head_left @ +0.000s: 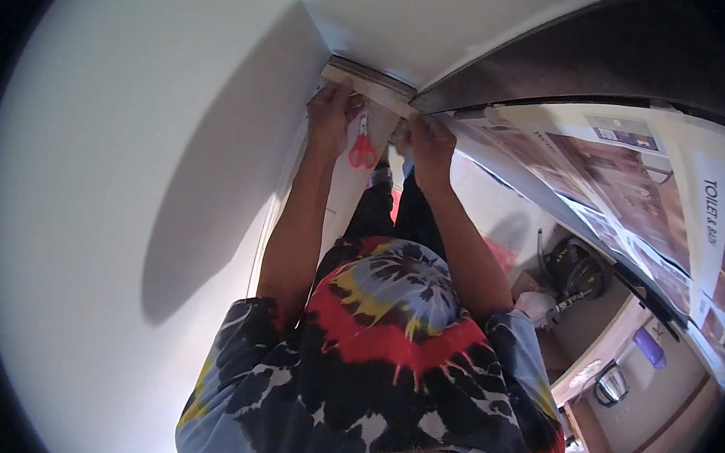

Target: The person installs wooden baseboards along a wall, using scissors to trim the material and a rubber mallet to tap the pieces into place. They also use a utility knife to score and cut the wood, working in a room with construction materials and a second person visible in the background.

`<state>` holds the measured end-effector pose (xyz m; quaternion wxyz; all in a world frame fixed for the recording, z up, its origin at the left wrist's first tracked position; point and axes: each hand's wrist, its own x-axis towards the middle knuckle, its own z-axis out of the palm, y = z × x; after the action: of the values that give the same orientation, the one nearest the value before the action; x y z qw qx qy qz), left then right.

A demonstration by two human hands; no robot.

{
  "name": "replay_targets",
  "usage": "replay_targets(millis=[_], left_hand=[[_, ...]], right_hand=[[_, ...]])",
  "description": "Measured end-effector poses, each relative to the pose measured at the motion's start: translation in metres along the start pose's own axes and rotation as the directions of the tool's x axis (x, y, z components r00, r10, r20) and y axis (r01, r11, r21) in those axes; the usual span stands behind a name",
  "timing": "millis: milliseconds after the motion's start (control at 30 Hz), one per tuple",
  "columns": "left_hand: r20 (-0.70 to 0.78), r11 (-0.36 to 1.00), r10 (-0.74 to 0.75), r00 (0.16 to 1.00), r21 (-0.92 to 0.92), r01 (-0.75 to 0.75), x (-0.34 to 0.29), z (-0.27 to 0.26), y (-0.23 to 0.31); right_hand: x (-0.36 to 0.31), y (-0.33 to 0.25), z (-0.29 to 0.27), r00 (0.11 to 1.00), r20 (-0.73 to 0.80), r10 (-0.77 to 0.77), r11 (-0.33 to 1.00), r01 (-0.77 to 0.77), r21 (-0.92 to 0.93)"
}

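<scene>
A pale, narrow strip of what looks like wood [377, 92] spans the corner between the walls, with a darker edge running behind it. Near its left end, my left hand [331, 112] is closed on it, fingertips at the front face. My right hand [431, 143] grips the other end, its fingers partly hidden by the hand itself. Between the two hands, closer to the left, is a pair of scissors [362, 152] with red handles toward me; whether they hang or lie on the pale surface, I cannot tell.
A plain white wall [117, 170] rises close on the left. Dark panelling [605, 59] and printed sheets [631, 176] stand on the right. Lower right, wooden shelving [656, 448] holds a shiny metal vessel [612, 385] and a purple item [649, 348]; a black hosed machine [576, 269] stands nearby.
</scene>
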<state>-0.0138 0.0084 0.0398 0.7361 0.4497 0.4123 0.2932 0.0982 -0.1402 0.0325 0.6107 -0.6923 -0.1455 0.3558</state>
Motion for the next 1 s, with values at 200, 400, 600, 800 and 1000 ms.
replay_targets(millis=[200,400,600,800,1000], left_hand=[[0.043,0.906,-0.133,0.990,-0.399,0.139,0.017,0.003,-0.006],[-0.080,0.996,0.045,0.996,-0.078,-0.052,0.031,-0.010,-0.036],[-0.239,0.896,-0.172,0.956,-0.442,0.050,0.024,0.021,-0.014],[-0.244,0.899,-0.211,0.946,-0.428,0.090,0.028,0.020,-0.016],[-0.270,0.873,-0.185,0.945,-0.487,0.032,0.028,0.021,-0.025]], right_hand=[[0.007,0.016,0.016,0.989,-0.027,0.144,0.771,-0.095,0.630],[-0.001,-0.002,0.030,0.977,-0.030,0.210,0.750,-0.141,0.646],[0.003,0.004,0.027,0.982,-0.083,0.170,0.746,-0.074,0.662],[0.005,0.004,0.029,0.979,-0.130,0.157,0.799,-0.048,0.599],[-0.003,-0.005,0.036,0.977,-0.192,0.096,0.839,0.024,0.543]])
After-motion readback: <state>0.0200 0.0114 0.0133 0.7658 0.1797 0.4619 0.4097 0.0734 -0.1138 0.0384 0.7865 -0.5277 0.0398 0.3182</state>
